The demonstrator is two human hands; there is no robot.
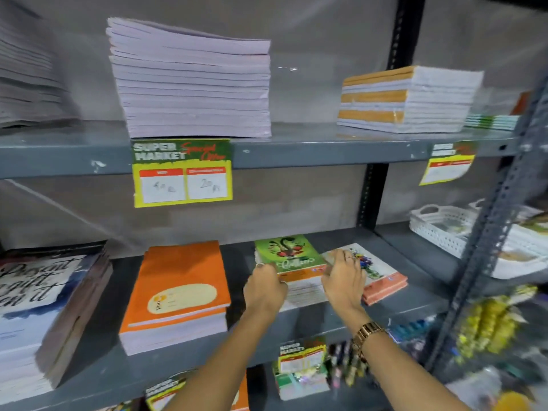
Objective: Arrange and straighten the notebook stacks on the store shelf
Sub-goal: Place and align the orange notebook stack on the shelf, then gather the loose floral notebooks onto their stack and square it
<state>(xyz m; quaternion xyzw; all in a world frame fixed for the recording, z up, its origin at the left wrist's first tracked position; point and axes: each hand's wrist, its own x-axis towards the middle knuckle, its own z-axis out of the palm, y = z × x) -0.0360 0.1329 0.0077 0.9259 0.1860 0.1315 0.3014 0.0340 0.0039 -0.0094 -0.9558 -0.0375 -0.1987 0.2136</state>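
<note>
On the middle shelf (pixel 296 324) a stack of green-covered notebooks (pixel 289 256) sits between my hands. My left hand (pixel 264 287) grips its left front corner, fingers curled on the edge. My right hand (pixel 344 277) presses against the stack's right side, between it and a low stack with white floral covers and pink edges (pixel 382 277). An orange notebook stack (pixel 178 292) lies to the left, apart from my hands. A tall stack with a lettered cover (pixel 38 307) stands at the far left.
The upper shelf (pixel 296 143) carries a tall white stack (pixel 192 84), a white-and-orange stack (pixel 409 99) and a blurred stack at far left. Price tags (pixel 182 173) hang from its edge. White baskets (pixel 444 229) sit on the right unit behind a slanted metal post (pixel 486 232).
</note>
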